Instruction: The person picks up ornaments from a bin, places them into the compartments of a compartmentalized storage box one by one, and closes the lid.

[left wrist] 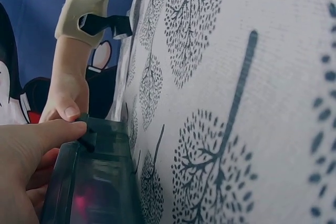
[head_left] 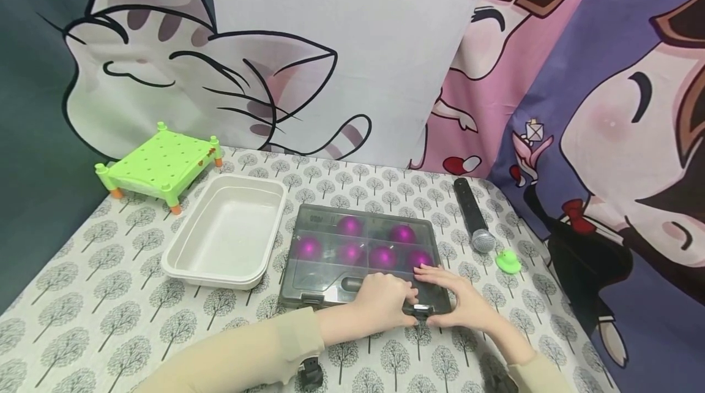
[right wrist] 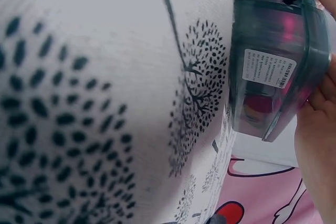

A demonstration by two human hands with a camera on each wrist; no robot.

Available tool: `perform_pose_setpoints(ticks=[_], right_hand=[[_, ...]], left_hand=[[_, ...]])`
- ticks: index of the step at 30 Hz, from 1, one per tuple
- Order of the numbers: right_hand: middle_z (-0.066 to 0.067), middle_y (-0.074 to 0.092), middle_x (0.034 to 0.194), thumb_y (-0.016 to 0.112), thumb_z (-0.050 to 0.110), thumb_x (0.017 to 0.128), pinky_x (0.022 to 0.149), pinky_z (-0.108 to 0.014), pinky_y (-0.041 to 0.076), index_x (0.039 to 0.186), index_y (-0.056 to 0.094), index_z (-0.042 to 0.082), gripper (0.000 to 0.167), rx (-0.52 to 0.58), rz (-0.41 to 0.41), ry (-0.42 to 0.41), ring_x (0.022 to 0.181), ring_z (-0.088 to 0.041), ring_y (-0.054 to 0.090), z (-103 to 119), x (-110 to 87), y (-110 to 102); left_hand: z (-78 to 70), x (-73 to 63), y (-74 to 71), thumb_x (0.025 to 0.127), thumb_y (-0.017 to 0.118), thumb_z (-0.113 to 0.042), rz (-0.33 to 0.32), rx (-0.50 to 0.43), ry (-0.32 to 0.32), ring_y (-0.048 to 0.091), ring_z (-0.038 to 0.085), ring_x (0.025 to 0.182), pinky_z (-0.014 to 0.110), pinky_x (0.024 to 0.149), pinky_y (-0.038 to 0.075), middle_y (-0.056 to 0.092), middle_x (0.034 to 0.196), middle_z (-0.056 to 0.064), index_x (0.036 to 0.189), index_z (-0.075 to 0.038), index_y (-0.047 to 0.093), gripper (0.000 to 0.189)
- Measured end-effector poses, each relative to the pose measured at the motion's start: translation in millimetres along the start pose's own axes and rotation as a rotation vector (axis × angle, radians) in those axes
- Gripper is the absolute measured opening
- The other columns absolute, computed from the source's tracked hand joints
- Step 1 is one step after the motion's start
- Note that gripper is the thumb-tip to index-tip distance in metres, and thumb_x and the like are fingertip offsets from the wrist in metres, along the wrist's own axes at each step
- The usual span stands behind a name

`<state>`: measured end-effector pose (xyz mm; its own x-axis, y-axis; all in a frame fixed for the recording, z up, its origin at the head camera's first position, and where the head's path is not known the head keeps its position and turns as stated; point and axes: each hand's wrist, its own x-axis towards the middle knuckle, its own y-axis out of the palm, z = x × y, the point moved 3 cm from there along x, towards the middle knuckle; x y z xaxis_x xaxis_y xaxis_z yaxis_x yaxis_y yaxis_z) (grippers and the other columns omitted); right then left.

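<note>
A translucent dark grey plastic case lies on the table, its lid down. Several shiny purple balls show through that lid. My left hand curls over the front edge near the right corner, and its thumb presses by a black latch. Close beside it, my right hand grips the front right corner, fingers on top of the lid and thumb at the front edge. A white printed label is stuck on the case's side in the right wrist view.
Left of the case stands a white plastic basin, with a green pegboard stand on orange-tipped legs behind it. To the right lie a black microphone and a small green rubber duck. Printed cloths hang behind the table.
</note>
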<state>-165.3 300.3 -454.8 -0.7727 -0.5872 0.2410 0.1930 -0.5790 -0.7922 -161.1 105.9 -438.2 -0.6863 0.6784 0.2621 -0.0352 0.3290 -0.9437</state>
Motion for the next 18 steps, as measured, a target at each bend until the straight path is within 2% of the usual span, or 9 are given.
perform_pose_setpoints(ticks=[10, 18], right_hand=[[-0.007, 0.058, 0.139, 0.087, 0.027, 0.064, 0.095, -0.069, 0.040, 0.131, 0.061, 0.016, 0.073, -0.046, -0.016, -0.063, 0.133, -0.012, 0.049, -0.6, 1.3, -1.4], [-0.005, 0.060, 0.138, 0.087, 0.027, 0.065, 0.097, -0.064, 0.043, 0.128, 0.063, 0.018, 0.068, -0.062, -0.019, -0.048, 0.131, -0.013, 0.052, -0.8, 1.3, -2.1]], left_hand=[[1.7, 2.3, 0.2, 0.072, 0.079, -0.053, -0.014, -0.006, -0.009, 0.071, 0.006, 0.093, 0.019, 0.065, 0.054, 0.072, 0.107, -0.019, 0.090, -0.035, 0.076, 0.025], [1.8, 4.3, -1.1, 0.072, 0.079, -0.051, 0.008, -0.030, -0.032, 0.071, 0.007, 0.089, 0.017, 0.061, 0.049, 0.073, 0.104, -0.021, 0.087, -0.034, 0.076, 0.022]])
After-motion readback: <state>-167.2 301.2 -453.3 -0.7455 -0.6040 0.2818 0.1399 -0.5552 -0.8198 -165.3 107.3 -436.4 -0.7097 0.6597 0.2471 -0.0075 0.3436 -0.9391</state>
